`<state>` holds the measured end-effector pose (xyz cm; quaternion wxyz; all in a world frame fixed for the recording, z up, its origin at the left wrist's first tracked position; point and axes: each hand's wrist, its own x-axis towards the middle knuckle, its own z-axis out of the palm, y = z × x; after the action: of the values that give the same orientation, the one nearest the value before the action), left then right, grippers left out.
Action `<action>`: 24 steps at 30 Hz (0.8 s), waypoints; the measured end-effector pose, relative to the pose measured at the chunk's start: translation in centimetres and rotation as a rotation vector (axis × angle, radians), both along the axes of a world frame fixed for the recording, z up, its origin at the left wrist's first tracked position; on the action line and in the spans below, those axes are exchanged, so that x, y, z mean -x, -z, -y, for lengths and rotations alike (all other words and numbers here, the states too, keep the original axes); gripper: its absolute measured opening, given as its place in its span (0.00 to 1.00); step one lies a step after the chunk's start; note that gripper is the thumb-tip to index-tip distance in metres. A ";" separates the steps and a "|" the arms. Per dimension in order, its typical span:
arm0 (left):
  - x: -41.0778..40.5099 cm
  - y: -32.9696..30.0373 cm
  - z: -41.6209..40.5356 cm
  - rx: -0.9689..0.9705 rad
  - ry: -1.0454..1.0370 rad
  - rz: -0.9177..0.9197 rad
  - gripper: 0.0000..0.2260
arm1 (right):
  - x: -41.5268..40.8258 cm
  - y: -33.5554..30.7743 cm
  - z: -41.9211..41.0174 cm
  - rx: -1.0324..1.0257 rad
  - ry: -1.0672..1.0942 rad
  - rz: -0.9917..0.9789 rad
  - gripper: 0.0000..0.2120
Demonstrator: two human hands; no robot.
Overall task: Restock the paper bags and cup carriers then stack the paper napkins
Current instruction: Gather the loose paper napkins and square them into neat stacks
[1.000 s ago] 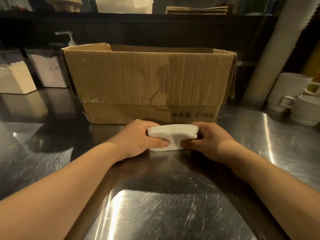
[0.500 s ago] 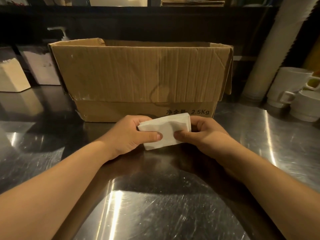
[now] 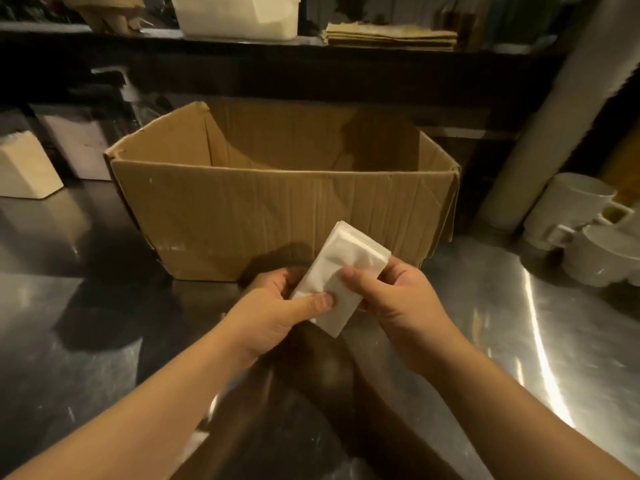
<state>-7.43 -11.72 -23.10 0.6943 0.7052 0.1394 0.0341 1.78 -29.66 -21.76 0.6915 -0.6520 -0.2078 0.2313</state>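
A white stack of paper napkins point(image 3: 349, 258) is held tilted above the steel counter point(image 3: 104, 334), in front of an open cardboard box point(image 3: 277, 206). My left hand point(image 3: 277, 313) pinches its lower left edge, thumb on top. My right hand point(image 3: 398, 299) grips its right side, thumb pressed on the upper face. The part of the box's inside that shows holds nothing; its bottom is hidden by the front wall. Flat brown paper bags point(image 3: 391, 36) lie on the shelf behind.
White mugs point(image 3: 588, 233) stand at the right by a tall sleeve of cups point(image 3: 554, 109). A white napkin holder point(image 3: 24, 168) sits at the left. A white tub point(image 3: 239, 15) rests on the back shelf.
Both hands lifted the napkin stack off the counter and turned it from lying level to standing diagonally. My view rose, so the box's inside now shows.
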 end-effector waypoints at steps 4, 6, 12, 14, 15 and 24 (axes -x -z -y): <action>-0.2 -4.8 -0.3 -0.072 0.063 -0.020 0.21 | -0.1 -5.3 -0.4 0.075 0.000 0.103 0.25; -0.6 -7.6 -0.5 -0.116 0.080 -0.027 0.22 | -0.5 -8.1 -0.8 0.085 -0.003 0.138 0.21; -3.8 -17.0 -1.7 -0.132 0.020 -0.003 0.23 | -3.2 -17.1 -2.9 0.141 0.016 0.194 0.19; -5.0 -19.7 -2.4 -0.139 0.009 0.007 0.20 | -4.1 -19.8 -3.7 0.165 0.044 0.208 0.19; -5.7 -21.3 -2.9 -0.139 0.012 0.009 0.19 | -4.7 -21.4 -4.2 0.171 0.057 0.215 0.18; -9.5 -30.6 -8.0 -0.106 -0.053 0.059 0.21 | -8.9 -31.8 -10.3 0.182 0.048 0.259 0.15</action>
<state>2.04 -3.68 7.55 0.6587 0.7357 0.1356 0.0807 10.71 -19.39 10.03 0.6022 -0.7412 -0.2577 0.1467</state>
